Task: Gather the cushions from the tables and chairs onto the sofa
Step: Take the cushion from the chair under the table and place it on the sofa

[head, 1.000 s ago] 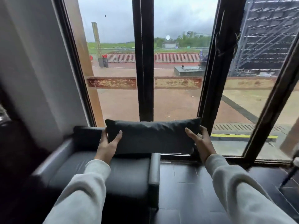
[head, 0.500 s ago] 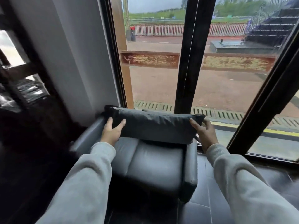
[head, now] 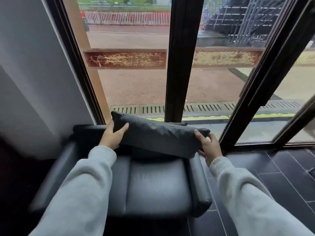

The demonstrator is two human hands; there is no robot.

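A long dark grey cushion (head: 158, 137) hangs over the back part of a dark leather sofa seat (head: 158, 186), tilted with its left end higher. My left hand (head: 113, 136) grips the cushion's left end, thumb on the front face. My right hand (head: 208, 147) holds the right end, which sits just above the sofa's right armrest (head: 199, 183). Both arms wear light grey sleeves. The backrest (head: 87, 132) shows behind the left hand.
A large window with dark frames (head: 180, 65) stands directly behind the sofa. A white wall (head: 34, 74) rises on the left. Dark floor tiles (head: 272, 176) lie to the right of the sofa.
The cushion has come down and closer to the sofa's backrest, now tilted with its right end lower. My view has shifted so the sofa sits more centred below me.
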